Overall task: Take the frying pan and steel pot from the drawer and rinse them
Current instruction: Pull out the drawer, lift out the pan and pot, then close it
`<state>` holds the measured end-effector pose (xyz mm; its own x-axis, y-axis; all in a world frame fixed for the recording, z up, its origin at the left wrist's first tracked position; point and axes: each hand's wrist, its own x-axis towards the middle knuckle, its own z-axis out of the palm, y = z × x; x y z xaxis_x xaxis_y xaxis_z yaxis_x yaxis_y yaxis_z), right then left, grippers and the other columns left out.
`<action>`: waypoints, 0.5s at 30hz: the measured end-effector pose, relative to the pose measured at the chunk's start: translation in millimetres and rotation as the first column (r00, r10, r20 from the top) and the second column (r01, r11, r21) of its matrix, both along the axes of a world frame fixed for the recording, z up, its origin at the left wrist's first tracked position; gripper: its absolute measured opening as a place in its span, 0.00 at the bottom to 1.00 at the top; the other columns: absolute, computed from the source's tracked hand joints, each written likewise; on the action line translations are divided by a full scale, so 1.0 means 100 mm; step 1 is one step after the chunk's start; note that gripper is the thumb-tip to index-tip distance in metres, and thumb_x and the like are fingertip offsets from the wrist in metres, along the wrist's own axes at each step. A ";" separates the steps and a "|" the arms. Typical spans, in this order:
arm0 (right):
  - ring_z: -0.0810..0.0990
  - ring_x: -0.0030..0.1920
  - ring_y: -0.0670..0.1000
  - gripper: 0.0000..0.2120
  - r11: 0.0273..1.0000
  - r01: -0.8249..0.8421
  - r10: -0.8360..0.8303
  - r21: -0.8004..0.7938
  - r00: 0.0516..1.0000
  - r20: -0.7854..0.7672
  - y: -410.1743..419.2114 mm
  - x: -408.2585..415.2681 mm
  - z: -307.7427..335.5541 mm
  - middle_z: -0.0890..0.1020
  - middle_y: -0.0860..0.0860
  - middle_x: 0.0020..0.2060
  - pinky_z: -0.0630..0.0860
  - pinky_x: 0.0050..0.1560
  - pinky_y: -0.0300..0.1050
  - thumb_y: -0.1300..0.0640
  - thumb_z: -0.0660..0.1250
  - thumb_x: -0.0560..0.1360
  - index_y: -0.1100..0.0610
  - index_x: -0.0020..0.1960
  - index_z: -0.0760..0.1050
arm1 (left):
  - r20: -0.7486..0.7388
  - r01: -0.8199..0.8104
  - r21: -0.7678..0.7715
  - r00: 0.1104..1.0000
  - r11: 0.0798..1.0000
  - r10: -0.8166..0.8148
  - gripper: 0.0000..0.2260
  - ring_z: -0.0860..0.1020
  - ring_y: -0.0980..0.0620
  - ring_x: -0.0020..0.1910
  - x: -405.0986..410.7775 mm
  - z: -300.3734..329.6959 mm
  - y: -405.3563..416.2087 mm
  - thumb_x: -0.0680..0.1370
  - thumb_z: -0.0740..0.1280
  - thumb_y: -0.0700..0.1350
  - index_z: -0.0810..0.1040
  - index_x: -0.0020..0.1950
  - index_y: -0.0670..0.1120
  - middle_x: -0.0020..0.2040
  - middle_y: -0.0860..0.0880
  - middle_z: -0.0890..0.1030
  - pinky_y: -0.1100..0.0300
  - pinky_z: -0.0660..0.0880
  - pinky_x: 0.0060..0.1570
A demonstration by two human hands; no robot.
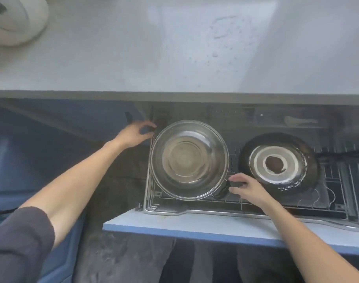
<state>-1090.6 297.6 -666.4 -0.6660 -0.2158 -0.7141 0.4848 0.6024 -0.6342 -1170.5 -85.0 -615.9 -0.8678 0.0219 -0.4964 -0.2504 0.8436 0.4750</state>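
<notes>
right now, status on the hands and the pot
Left hand and right hand each grip a steel pot handle. Pot in drawer. Frying pan upside down beside it.

A steel pot (188, 159) of bright, polished metal sits in an open drawer (195, 223), its smooth inside mirror-glossy, with black, matt handles. To the right of the pot, a frying pan (278, 164) lies upside down, its underside dull black and rough, with a pale, worn metal ring at the base. Under the pot, a wire rack (338, 180) of thin shiny metal lines the drawer. Above the pot, the countertop (113, 58) is pale grey, smooth and matt, with water droplets.
</notes>
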 end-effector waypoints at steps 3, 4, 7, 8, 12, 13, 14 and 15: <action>0.78 0.41 0.48 0.12 0.998 -0.055 0.055 -0.006 0.998 -0.001 -0.08 -0.10 -0.25 0.77 0.44 0.57 0.74 0.43 0.41 0.58 0.71 0.71 0.45 0.51 0.76 | -0.025 -0.048 0.015 0.999 0.999 0.049 0.06 0.77 0.49 0.57 -0.12 -0.16 -0.03 0.78 0.64 0.49 0.76 0.53 0.57 0.58 0.50 0.79 0.53 0.73 0.55; 0.78 0.43 0.48 0.12 0.998 -0.062 0.063 -0.023 0.998 0.018 -0.10 -0.12 -0.33 0.77 0.44 0.57 0.73 0.43 0.41 0.59 0.71 0.71 0.44 0.50 0.75 | -0.054 -0.076 0.012 0.996 0.997 0.076 0.05 0.78 0.49 0.54 -0.14 -0.19 -0.02 0.78 0.64 0.48 0.77 0.51 0.58 0.54 0.49 0.80 0.54 0.73 0.52; 0.78 0.47 0.47 0.11 0.995 0.036 -0.028 -0.092 0.996 0.089 -0.15 -0.12 -0.51 0.77 0.44 0.54 0.74 0.41 0.40 0.62 0.70 0.72 0.46 0.46 0.75 | -0.148 -0.097 -0.049 0.985 0.994 0.088 0.06 0.79 0.48 0.50 -0.24 -0.29 0.05 0.77 0.65 0.48 0.78 0.53 0.55 0.51 0.48 0.81 0.57 0.72 0.48; 0.78 0.45 0.46 0.10 0.993 0.064 -0.056 -0.098 0.995 0.081 -0.16 -0.10 -0.56 0.78 0.44 0.51 0.74 0.43 0.42 0.63 0.69 0.72 0.48 0.44 0.76 | -0.164 -0.083 -0.080 0.984 0.993 0.069 0.08 0.79 0.48 0.50 -0.25 -0.31 0.09 0.77 0.66 0.48 0.78 0.55 0.54 0.52 0.48 0.81 0.57 0.72 0.48; 0.79 0.42 0.55 0.11 0.995 -0.009 0.008 -0.102 1.000 -0.013 -0.12 -0.06 -0.60 0.82 0.49 0.43 0.75 0.52 0.51 0.64 0.69 0.71 0.47 0.43 0.75 | -0.179 0.062 -0.244 0.978 0.968 -0.108 0.12 0.78 0.42 0.51 -0.30 -0.33 0.20 0.78 0.64 0.48 0.74 0.62 0.55 0.55 0.45 0.80 0.53 0.73 0.44; 0.77 0.40 0.56 0.11 0.994 -0.053 0.051 -0.092 0.998 -0.020 -0.11 -0.05 -0.58 0.82 0.51 0.42 0.75 0.51 0.52 0.62 0.69 0.71 0.46 0.45 0.74 | -0.170 0.082 -0.261 0.977 0.962 -0.129 0.13 0.78 0.41 0.52 -0.32 -0.33 0.22 0.78 0.64 0.46 0.74 0.63 0.54 0.56 0.44 0.80 0.54 0.71 0.42; 0.76 0.38 0.57 0.11 0.993 -0.099 0.098 -0.071 0.995 -0.022 -0.10 -0.05 -0.58 0.82 0.52 0.41 0.75 0.49 0.52 0.61 0.69 0.71 0.46 0.46 0.73 | -0.155 0.092 -0.262 0.979 0.961 -0.136 0.13 0.77 0.41 0.51 -0.33 -0.33 0.23 0.78 0.63 0.45 0.74 0.63 0.54 0.57 0.44 0.79 0.54 0.69 0.41; 0.75 0.37 0.56 0.10 0.988 -0.150 0.148 -0.049 0.989 -0.029 -0.09 -0.05 -0.57 0.81 0.51 0.40 0.75 0.47 0.50 0.59 0.69 0.72 0.46 0.48 0.72 | -0.135 0.101 -0.253 0.981 0.962 -0.138 0.13 0.77 0.42 0.48 -0.33 -0.32 0.23 0.78 0.64 0.44 0.74 0.63 0.54 0.55 0.44 0.79 0.55 0.68 0.40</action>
